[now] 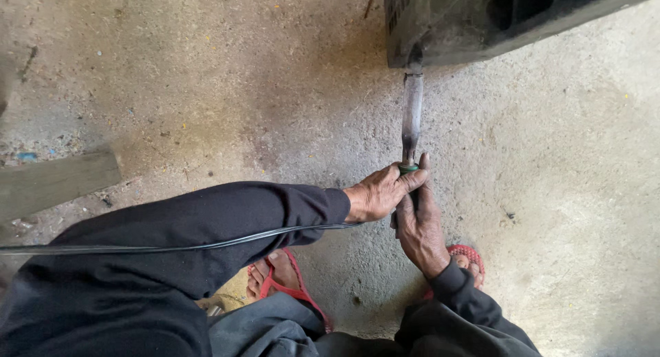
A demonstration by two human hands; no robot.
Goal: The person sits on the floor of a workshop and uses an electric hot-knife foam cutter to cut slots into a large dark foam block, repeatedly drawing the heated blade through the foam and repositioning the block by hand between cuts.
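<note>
A long metal tool [412,116] with a green collar is being gripped by both hands above the concrete floor [564,178], its tip being pressed against the underside edge of a dark machine body [481,20]. The left hand [377,194] is being kept closed around the handle's top, the right hand [421,223] wrapped just below it. A black cable [172,247] is being trailed across the left sleeve.

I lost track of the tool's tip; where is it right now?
In the head view, upper right of centre: the tool rises from both hands, left hand and right hand, its tip meeting the dark housing.
</note>
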